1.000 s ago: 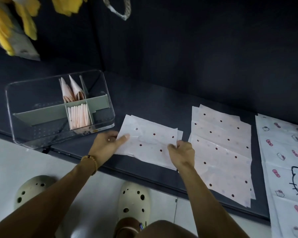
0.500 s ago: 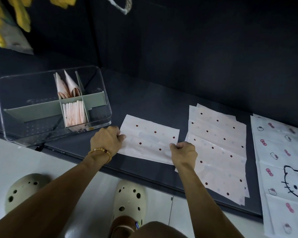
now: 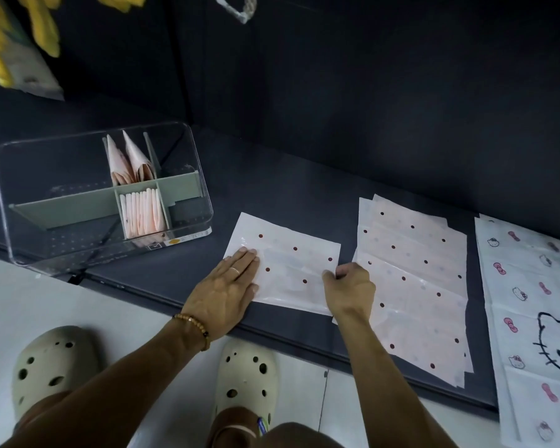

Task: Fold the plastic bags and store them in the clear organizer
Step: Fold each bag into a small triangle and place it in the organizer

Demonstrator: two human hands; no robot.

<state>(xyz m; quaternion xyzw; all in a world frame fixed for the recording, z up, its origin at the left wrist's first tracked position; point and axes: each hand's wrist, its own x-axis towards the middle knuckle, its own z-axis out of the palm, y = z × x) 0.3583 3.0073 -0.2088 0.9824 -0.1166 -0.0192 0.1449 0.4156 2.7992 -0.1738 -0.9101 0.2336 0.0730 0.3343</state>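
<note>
A white plastic bag with dark red dots (image 3: 291, 263) lies folded flat on the dark shelf. My left hand (image 3: 230, 286) presses its left edge with straight fingers. My right hand (image 3: 349, 287) pinches the bag's right edge between curled fingers and thumb. The clear organizer (image 3: 46, 253) stands to the left on the shelf. It has grey-green dividers, and several folded pinkish bags stand upright in its two middle compartments.
A stack of unfolded dotted bags (image 3: 414, 286) lies just right of my right hand. Cartoon-cat print bags (image 3: 530, 318) lie at the far right. The shelf's front edge (image 3: 288, 334) runs under my wrists. Yellow items (image 3: 0, 43) hang top left.
The folded bag has been laid down flatter. My left hand went from gripping its left edge with curled fingers to pressing flat on it. The right hand kept its pinch.
</note>
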